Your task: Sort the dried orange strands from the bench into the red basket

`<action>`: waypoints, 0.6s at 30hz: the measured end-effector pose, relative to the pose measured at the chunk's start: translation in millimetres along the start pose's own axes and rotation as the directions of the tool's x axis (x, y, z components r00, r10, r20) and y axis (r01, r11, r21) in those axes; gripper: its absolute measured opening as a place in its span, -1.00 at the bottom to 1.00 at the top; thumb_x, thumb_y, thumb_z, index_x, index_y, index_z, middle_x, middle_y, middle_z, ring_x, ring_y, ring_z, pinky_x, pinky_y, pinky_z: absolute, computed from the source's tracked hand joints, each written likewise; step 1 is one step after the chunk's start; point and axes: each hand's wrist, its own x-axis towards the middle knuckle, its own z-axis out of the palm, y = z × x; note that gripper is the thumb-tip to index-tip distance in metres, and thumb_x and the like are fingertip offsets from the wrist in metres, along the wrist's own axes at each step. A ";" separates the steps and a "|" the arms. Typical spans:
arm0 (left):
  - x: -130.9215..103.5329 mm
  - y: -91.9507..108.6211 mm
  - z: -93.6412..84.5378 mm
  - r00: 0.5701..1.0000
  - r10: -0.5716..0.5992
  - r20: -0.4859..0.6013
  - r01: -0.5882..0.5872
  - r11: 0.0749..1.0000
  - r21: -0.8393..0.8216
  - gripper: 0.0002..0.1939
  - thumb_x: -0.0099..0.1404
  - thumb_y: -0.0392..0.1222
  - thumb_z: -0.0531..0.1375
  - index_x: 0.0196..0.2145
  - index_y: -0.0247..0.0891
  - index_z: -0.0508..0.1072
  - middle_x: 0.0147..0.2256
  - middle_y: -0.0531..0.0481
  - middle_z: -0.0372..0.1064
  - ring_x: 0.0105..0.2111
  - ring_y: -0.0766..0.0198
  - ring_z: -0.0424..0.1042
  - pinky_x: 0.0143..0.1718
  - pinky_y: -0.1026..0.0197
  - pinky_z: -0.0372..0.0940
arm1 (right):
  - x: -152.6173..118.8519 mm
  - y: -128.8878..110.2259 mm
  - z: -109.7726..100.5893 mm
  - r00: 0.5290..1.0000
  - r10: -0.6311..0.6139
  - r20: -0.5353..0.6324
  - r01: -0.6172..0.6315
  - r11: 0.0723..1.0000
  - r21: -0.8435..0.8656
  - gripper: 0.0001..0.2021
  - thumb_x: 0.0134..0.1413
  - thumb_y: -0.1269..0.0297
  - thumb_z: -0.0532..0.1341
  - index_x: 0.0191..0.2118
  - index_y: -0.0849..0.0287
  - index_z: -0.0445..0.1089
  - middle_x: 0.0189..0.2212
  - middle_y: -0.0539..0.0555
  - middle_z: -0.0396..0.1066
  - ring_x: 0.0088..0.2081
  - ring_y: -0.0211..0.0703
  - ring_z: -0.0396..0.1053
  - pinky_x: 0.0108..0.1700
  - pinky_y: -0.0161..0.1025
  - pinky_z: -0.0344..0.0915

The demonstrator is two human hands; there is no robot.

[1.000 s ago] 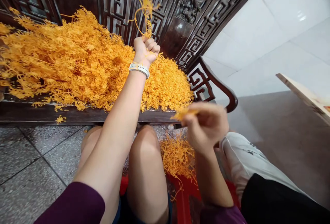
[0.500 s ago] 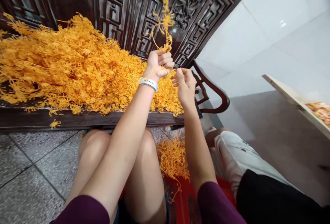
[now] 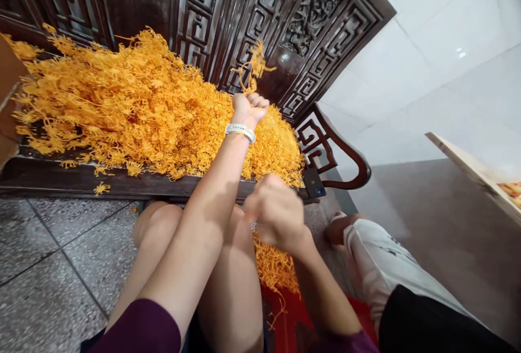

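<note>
My left hand (image 3: 249, 109), with a white wristband, is raised over the right part of the pile. Its fingers are curled shut on an orange stringy piece (image 3: 256, 65), soft-looking with thin curly strands, which sticks up above the fist. Nearer to me, my right hand (image 3: 279, 209) is smeared by motion, its fingers curled closed; what it holds, if anything, is hidden. A big pile of the same orange stringy pieces (image 3: 150, 109) covers the dark wooden bench (image 3: 61, 179). Below my right hand lies a lower heap of orange strands (image 3: 274, 266), partly covered by my arm.
Behind the pile rises the carved bench back (image 3: 203, 11), with a curved armrest (image 3: 360, 171) at the right. A phone (image 3: 314, 184) lies at the bench end. Another person's leg (image 3: 378, 255) is to my right. A wooden board edge (image 3: 468, 166) juts in at far right.
My right hand has moved down and toward me, away from my left hand. My left hand has lowered slightly, still gripping the orange piece. The view has shifted a little left.
</note>
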 end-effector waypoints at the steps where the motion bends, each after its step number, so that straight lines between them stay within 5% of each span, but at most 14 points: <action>1: 1.5 8.8 -2.2 1.000 -0.020 0.011 0.021 0.998 -0.052 -0.55 0.52 -0.37 -0.11 -0.53 -0.16 -0.13 -0.70 0.20 -0.25 -0.76 0.47 -0.22 -0.65 0.28 -0.18 | -1.3 -7.1 1.3 0.998 -0.021 0.062 0.014 0.993 0.118 -0.80 0.40 0.42 0.09 -0.29 0.05 0.35 -0.45 0.03 0.45 -0.41 -0.16 0.29 -0.30 -0.10 0.26; 2: 2.3 18.2 -3.6 0.999 -0.020 0.025 0.022 0.996 -0.082 -0.55 0.53 -0.36 -0.10 -0.53 -0.16 -0.13 -0.71 0.21 -0.24 -0.76 0.48 -0.21 -0.65 0.29 -0.18 | -2.3 -8.8 0.6 0.998 0.004 0.058 -0.016 0.977 0.212 -0.81 0.41 0.40 0.11 -0.26 0.04 0.37 -0.43 0.02 0.47 -0.41 -0.17 0.31 -0.30 -0.12 0.29; 4: 2.1 36.0 -3.3 0.997 0.001 0.076 0.006 0.996 -0.087 -0.55 0.54 -0.38 -0.08 -0.53 -0.17 -0.06 -0.70 0.21 -0.22 -0.76 0.48 -0.18 -0.65 0.29 -0.14 | -3.2 3.4 -6.5 0.956 0.254 -0.149 -0.191 0.919 0.344 -0.83 0.44 0.26 0.13 -0.24 0.02 0.41 -0.40 0.02 0.48 -0.41 -0.19 0.35 -0.32 -0.15 0.33; 6: -0.4 48.5 1.4 0.991 0.029 0.130 -0.022 0.998 -0.055 -0.56 0.53 -0.41 -0.05 -0.53 -0.18 0.02 -0.69 0.22 -0.21 -0.75 0.48 -0.17 -0.63 0.29 -0.10 | -3.2 29.2 -16.6 0.727 0.595 -0.342 -0.381 0.765 0.520 -0.77 0.43 0.04 0.13 -0.21 0.00 0.42 -0.34 0.05 0.48 -0.39 -0.19 0.37 -0.32 -0.18 0.37; 8: -3.9 54.0 8.4 0.984 0.068 0.163 -0.065 0.998 -0.024 -0.57 0.51 -0.43 -0.04 -0.53 -0.18 0.05 -0.69 0.21 -0.20 -0.74 0.46 -0.16 -0.62 0.28 -0.08 | -2.9 55.6 -22.8 0.503 0.815 -0.286 -0.465 0.535 0.705 -0.72 0.34 -0.07 0.18 -0.12 0.02 0.43 -0.26 0.06 0.49 -0.37 -0.21 0.38 -0.32 -0.21 0.39; 9: -5.4 54.1 12.1 0.980 0.095 0.175 -0.093 0.995 -0.019 -0.57 0.51 -0.44 -0.04 -0.53 -0.18 0.05 -0.68 0.20 -0.19 -0.73 0.45 -0.15 -0.62 0.28 -0.06 | -2.6 65.7 -22.7 0.442 0.869 -0.221 -0.470 0.434 0.768 -0.71 0.27 -0.05 0.24 -0.09 0.03 0.43 -0.25 0.05 0.48 -0.37 -0.23 0.37 -0.33 -0.23 0.38; 12: -7.8 45.9 21.0 0.973 0.168 0.157 -0.165 0.986 -0.033 -0.57 0.50 -0.44 -0.07 -0.53 -0.16 -0.01 -0.67 0.18 -0.20 -0.71 0.43 -0.15 -0.61 0.27 -0.04 | 1.2 80.1 -8.4 0.386 0.916 -0.114 -0.460 0.298 0.837 -0.69 0.06 0.18 0.40 -0.08 0.07 0.45 -0.32 -0.02 0.44 -0.42 -0.29 0.31 -0.37 -0.29 0.34; 18: -12.2 10.4 21.8 0.985 0.170 0.001 -0.168 0.975 -0.144 -0.60 0.51 -0.41 -0.16 -0.50 -0.15 -0.07 -0.65 0.20 -0.27 -0.71 0.43 -0.19 -0.61 0.28 -0.07 | 28.7 101.0 32.9 0.389 0.921 -0.038 -0.405 0.208 0.890 -0.64 -0.01 0.21 0.44 -0.10 0.05 0.37 -0.28 -0.05 0.47 -0.40 -0.31 0.36 -0.34 -0.29 0.34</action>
